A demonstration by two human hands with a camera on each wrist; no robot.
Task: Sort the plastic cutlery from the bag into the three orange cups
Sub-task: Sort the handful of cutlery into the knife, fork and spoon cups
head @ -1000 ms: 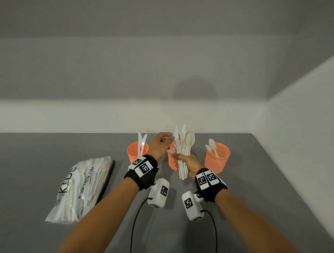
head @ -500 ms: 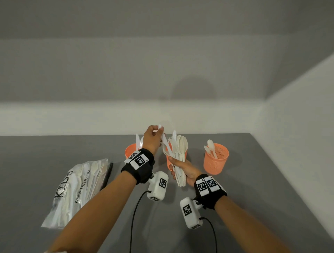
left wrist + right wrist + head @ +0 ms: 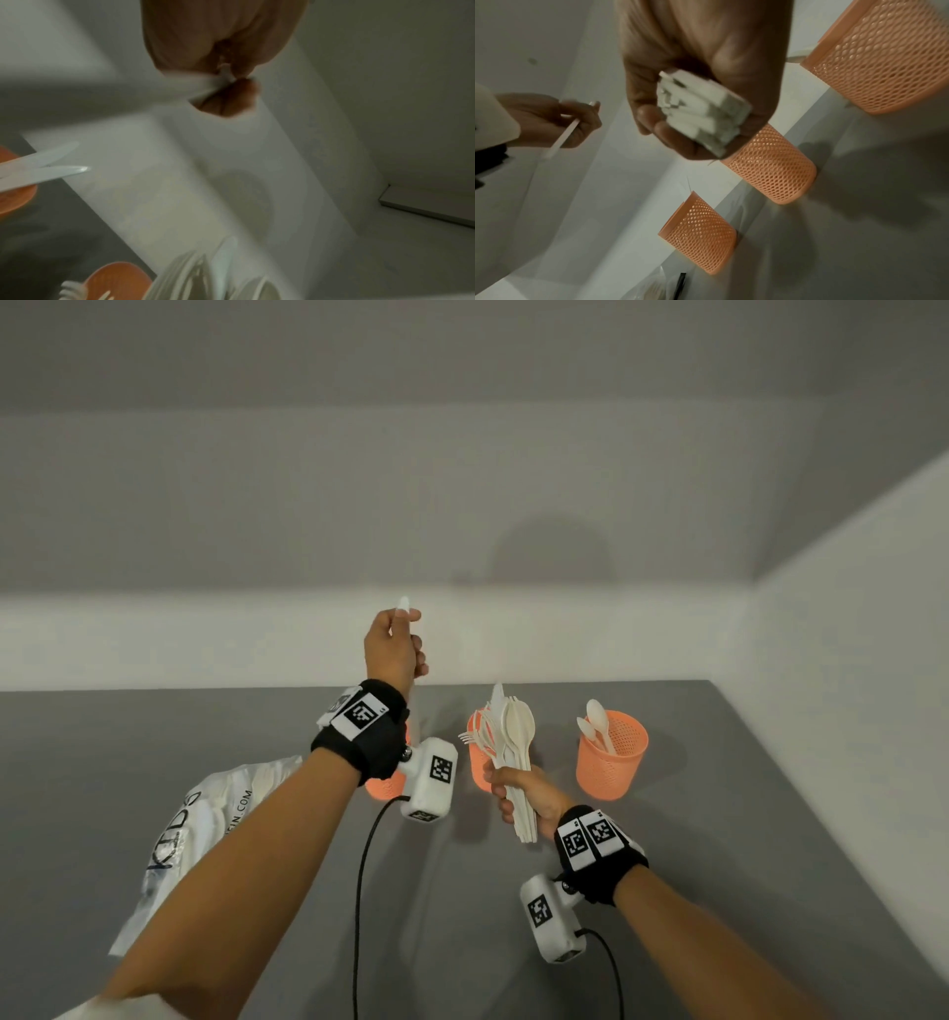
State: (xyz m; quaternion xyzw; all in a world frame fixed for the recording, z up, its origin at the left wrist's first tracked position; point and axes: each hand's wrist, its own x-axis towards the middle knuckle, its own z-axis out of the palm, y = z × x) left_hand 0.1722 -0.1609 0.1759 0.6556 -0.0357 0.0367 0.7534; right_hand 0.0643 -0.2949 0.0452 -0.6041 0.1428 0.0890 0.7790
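My left hand (image 3: 410,629) is raised over the left orange cup (image 3: 381,788) and pinches one thin white utensil (image 3: 415,706) that hangs down; its type is unclear. That pinch shows in the left wrist view (image 3: 227,76). My right hand (image 3: 506,788) grips a bundle of white cutlery (image 3: 511,742) by the handles (image 3: 700,113), in front of the middle orange cup (image 3: 476,767). The right orange cup (image 3: 611,760) holds spoons (image 3: 595,716). Knives (image 3: 43,168) stand in the left cup, which my wrist mostly hides in the head view.
The clear plastic bag (image 3: 205,819) with more cutlery lies at the left of the grey table (image 3: 719,814). White walls close in behind and to the right. The wrist-camera cables hang under both arms. All three mesh cups (image 3: 770,166) stand in a row.
My left hand has pulled one utensil out of the bundle and lifted it up and to the left. The right hand with the bundle has dropped slightly toward me.
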